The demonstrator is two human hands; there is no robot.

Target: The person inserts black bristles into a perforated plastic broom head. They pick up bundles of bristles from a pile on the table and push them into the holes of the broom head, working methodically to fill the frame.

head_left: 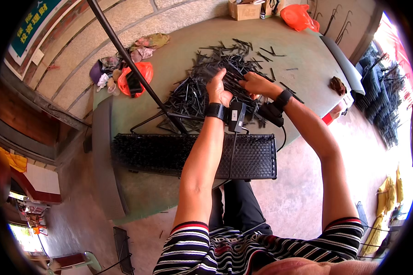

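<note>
While left grip (218,91) extends (thumb (220,74) forward), right grip (260,85) curls.

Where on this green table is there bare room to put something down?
Right: bare tabletop between the stray strips and the grey roll. Far side: another patch, between the pile of black strips and the cardboard box. It's crowded around your left hand and right hand, and along the left edge, with the red bag.

Wall (135,16), pale stone block; sign (33,26), green, wall-mounted; table (188,37), large, green-topped; woodwork (23,107), brown, left; floor (289,192), pinkish-grey; daylight, strong, right side.
</note>
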